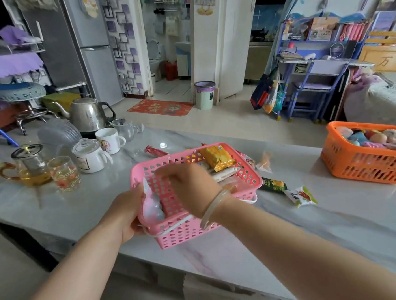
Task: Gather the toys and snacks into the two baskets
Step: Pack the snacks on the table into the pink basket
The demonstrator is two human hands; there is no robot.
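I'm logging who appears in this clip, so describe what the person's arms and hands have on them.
Both forearms are bare, with no sleeves in view and no gloves on either hand. The right hand has one pale, translucent, smooth round bangle at its wrist. The left hand and its wrist show no bracelet or watch. No rings can be made out on the fingers that show.

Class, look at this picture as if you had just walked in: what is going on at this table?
A person is sorting snacks into a pink basket on a marble table. The left hand grips its near corner with a pale packet; the right hand reaches inside. A green packet and a white packet lie outside. An orange basket holds soft toys.
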